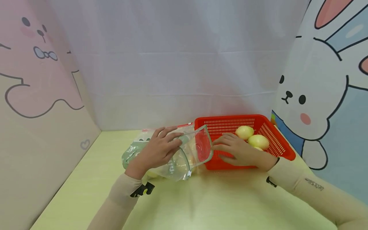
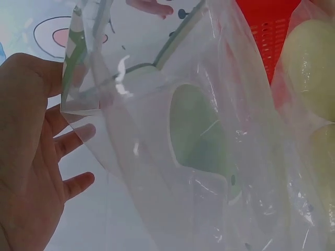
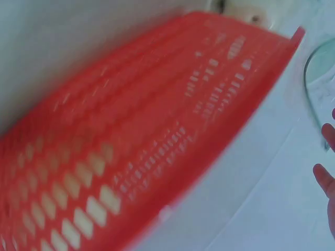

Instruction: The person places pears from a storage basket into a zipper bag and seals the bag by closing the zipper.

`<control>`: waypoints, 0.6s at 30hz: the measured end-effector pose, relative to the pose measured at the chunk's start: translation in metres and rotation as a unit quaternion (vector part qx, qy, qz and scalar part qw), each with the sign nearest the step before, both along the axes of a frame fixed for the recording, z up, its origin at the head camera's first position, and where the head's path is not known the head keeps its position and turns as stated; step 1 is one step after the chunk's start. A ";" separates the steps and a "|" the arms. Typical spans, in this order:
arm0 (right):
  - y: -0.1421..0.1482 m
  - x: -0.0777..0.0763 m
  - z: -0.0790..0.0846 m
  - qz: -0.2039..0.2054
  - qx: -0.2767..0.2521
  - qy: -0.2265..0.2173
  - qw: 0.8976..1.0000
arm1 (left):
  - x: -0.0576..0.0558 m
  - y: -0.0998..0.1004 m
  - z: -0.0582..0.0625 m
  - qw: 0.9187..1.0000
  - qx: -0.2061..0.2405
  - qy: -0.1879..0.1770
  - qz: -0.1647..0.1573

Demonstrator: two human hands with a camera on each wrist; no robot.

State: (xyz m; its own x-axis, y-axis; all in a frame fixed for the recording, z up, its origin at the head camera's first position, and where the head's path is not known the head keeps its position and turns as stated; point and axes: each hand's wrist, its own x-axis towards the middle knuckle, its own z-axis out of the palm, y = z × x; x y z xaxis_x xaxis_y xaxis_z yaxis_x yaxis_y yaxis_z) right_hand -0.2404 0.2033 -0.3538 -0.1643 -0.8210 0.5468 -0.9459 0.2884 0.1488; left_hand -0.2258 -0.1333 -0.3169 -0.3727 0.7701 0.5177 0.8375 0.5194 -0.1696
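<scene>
Though thin and limp by the look of it, treat the clear zip bag (image 1: 178, 161) as light, slippery film, prone to fold and cling. Find it over the bench (image 1: 224, 201), just left of the red basket (image 1: 230, 121), with the green-edged mouth (image 1: 212, 150) overlapping the basket's left end. Take hold along the zip strip or beside the white slider (image 1: 189, 173), probably stiffer there than in the slack wall, and avoid hard tugs at the seams. Allow for possible weight low down: pale rounded forms visible through film in the left wrist view, but impossible to place inside or behind. With the left grip (image 1: 161, 148) over the film, fingers fanned, cannot tell a pinch from a mere touch. With the right grip (image 1: 238, 148) wide and relaxed at the mouth, thumb apart, no hold apparent. Cup the pale produce (image 1: 258, 141) in the basket round the middle; likely firm, smooth, easily bruised.
</scene>
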 end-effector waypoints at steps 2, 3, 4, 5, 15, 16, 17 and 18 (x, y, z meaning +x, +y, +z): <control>0.011 -0.004 0.007 -0.031 0.032 -0.004 0.999 | 0.000 0.000 -0.002 1.000 0.004 -0.004 -0.002; 0.017 -0.006 0.010 -0.049 0.052 -0.006 0.997 | 0.000 0.001 -0.002 1.000 0.005 -0.005 -0.003; 0.021 -0.009 0.013 -0.065 0.070 -0.009 0.995 | 0.000 0.000 -0.003 1.000 0.007 -0.005 -0.004; 0.026 -0.013 0.016 -0.079 0.089 -0.011 0.993 | 0.000 0.000 -0.003 1.000 0.008 -0.004 -0.004; 0.072 -0.058 0.022 -0.217 0.210 -0.058 0.952 | 0.003 -0.003 -0.009 0.999 0.026 -0.017 -0.008; 0.076 -0.062 0.021 -0.227 0.220 -0.065 0.946 | 0.003 -0.003 -0.009 0.999 0.026 -0.020 -0.007; 0.080 -0.067 0.019 -0.235 0.232 -0.067 0.941 | 0.003 -0.003 -0.010 0.999 0.026 -0.022 -0.007; 0.084 -0.071 0.017 -0.242 0.242 -0.069 0.937 | 0.003 -0.003 -0.010 0.999 0.026 -0.025 -0.006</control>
